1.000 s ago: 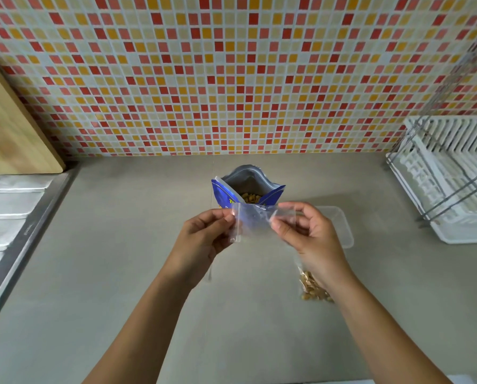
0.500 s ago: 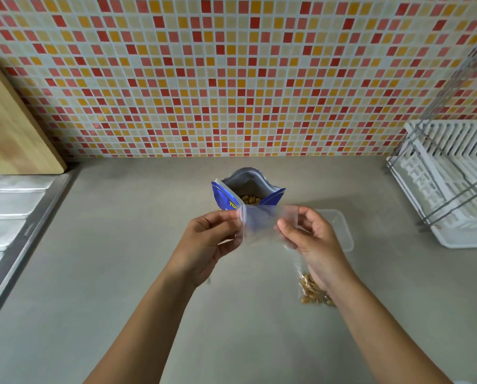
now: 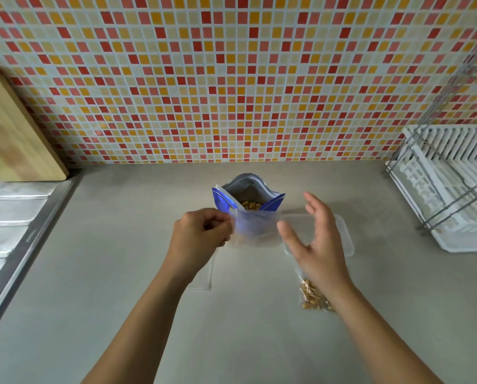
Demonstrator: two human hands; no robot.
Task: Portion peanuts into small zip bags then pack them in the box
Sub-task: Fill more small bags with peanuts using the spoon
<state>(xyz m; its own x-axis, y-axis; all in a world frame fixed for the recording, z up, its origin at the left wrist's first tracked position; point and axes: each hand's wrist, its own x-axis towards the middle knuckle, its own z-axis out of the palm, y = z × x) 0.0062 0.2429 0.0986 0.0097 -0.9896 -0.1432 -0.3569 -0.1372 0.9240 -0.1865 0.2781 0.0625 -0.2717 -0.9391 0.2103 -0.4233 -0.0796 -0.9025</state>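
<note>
An open blue peanut pouch (image 3: 248, 194) stands upright mid-counter, peanuts visible inside. In front of it my left hand (image 3: 201, 235) pinches the left edge of a small clear empty zip bag (image 3: 256, 228) held in the air. My right hand (image 3: 315, 239) is open, fingers spread, just right of that bag and off it. A clear plastic box (image 3: 345, 236) lies behind my right hand, partly hidden. A filled zip bag of peanuts (image 3: 312, 296) lies on the counter under my right wrist. Another empty clear bag (image 3: 204, 275) lies flat below my left hand.
A wooden cutting board (image 3: 12, 134) leans on the tiled wall at far left above a steel sink drainboard (image 3: 9, 217). A white dish rack (image 3: 453, 187) with a wire frame fills the right side. Grey counter (image 3: 120, 273) lies in front.
My right hand has let go of the small empty zip bag and spread open to the right. My left hand still holds the bag.
</note>
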